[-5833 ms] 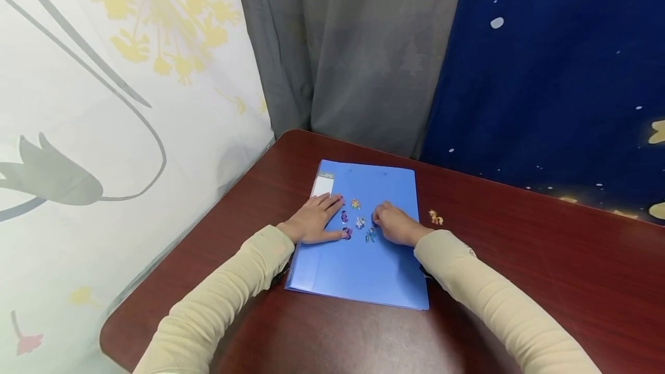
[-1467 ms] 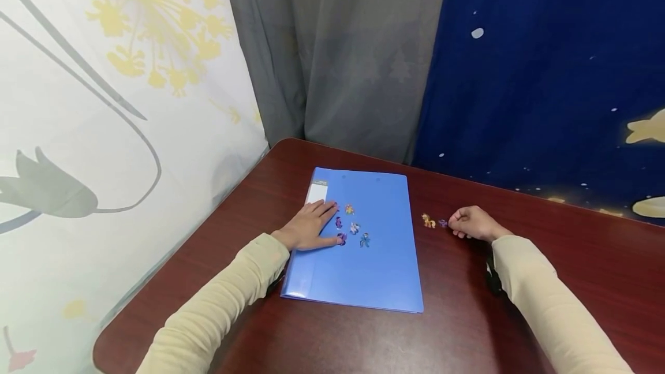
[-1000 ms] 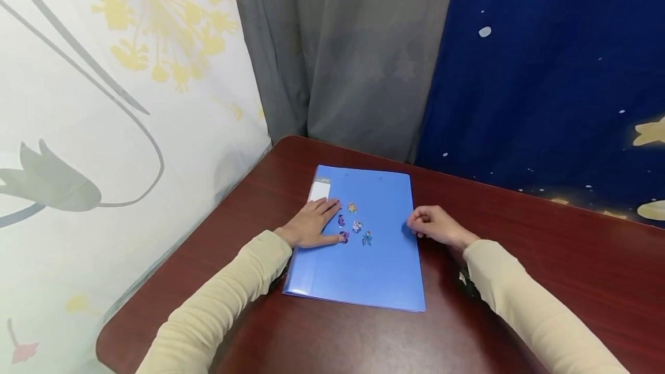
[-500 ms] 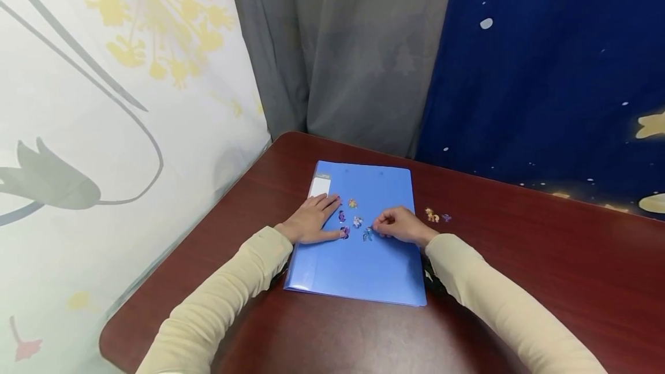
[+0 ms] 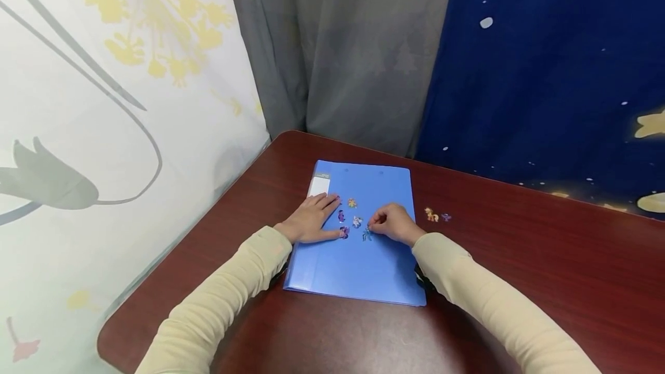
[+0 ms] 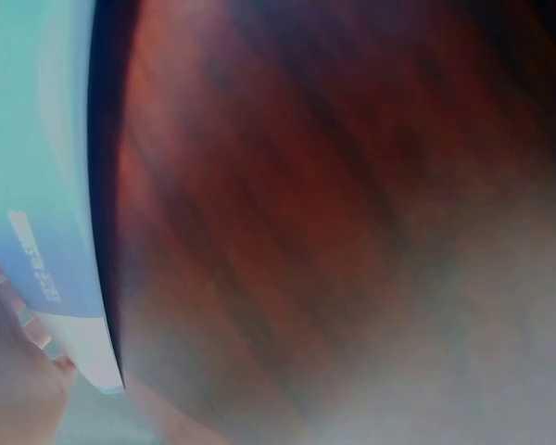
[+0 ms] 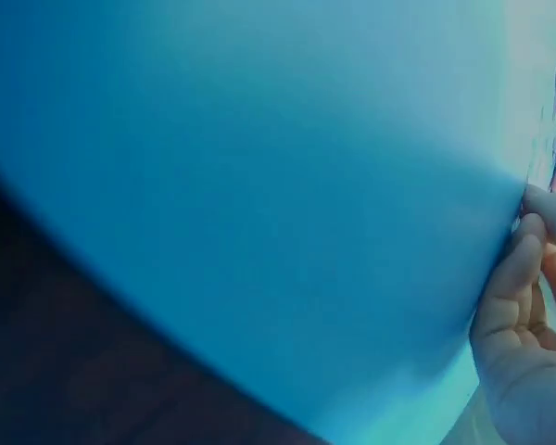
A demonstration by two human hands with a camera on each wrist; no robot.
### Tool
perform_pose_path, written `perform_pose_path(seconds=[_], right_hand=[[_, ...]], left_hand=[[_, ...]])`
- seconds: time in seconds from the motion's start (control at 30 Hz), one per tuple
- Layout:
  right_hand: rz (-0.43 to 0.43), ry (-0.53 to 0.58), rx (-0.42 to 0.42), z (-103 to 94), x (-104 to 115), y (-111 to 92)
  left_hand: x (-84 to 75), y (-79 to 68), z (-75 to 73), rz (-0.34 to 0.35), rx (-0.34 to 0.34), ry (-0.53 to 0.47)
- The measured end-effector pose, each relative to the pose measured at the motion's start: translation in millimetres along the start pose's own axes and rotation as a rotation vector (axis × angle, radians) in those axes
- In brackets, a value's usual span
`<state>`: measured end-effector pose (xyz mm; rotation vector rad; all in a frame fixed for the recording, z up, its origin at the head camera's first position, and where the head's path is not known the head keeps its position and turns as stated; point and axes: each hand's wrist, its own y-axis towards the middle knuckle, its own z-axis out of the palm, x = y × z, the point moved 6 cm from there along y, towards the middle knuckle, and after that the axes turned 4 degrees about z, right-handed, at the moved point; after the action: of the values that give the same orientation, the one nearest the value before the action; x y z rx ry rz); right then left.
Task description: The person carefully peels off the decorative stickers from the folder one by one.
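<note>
A blue folder (image 5: 363,270) lies on the table with several small pony-shaped stickers on it. My left hand (image 5: 312,218) rests on its left side with fingers spread, the thumb touching a purple pony sticker (image 5: 344,232). My right hand (image 5: 393,223) pinches the upper edge of the blue pony sticker (image 5: 366,236), thumb and forefinger meeting there. In the right wrist view, the fingertips (image 7: 530,227) are down at the folder's surface. Close by are a white pony sticker (image 5: 357,222), an orange-yellow one (image 5: 352,203) and another purple one (image 5: 341,216).
To the folder's right, an orange pony sticker (image 5: 431,214) and a small purple sticker (image 5: 446,217) lie on the dark red table (image 5: 519,258). A grey curtain (image 5: 374,74) and a blue curtain (image 5: 545,85) hang behind; a patterned white cloth (image 5: 197,120) hangs at the left.
My right hand put a small purple sticker beside the orange one on the table, then came back left over the folder to the blue pony sticker. The left hand has stayed in place.
</note>
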<state>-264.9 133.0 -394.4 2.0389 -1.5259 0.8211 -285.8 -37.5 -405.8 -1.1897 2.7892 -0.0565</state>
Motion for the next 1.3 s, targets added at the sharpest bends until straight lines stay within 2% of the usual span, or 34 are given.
perform_pose_path(seconds=[0.37,0.57,0.77,0.97,1.1,1.3], right_hand=[[-0.070,-0.115,0.039,-4.3,13,6],[-0.121,-0.196,0.052,2.8,17,5],[-0.117,-0.301,0.073,12.9,14,-2],[-0.239,-0.395,0.069,13.9,21,-8],[-0.262,-0.400,0.078,13.4,23,-9],[-0.200,-0.347,0.082,12.9,20,-8]], left_hand=[[0.5,1.5,-7.6,-0.003,-0.013,-0.001],[1.3,0.9,-6.8,-0.012,-0.008,-0.003],[-1.6,0.9,-0.7,-0.006,0.000,-0.007],[-1.3,1.1,0.0,-0.010,-0.004,-0.001],[-1.0,1.2,-0.4,-0.010,-0.008,-0.003],[-1.6,-0.6,-1.2,-0.018,-0.003,-0.002]])
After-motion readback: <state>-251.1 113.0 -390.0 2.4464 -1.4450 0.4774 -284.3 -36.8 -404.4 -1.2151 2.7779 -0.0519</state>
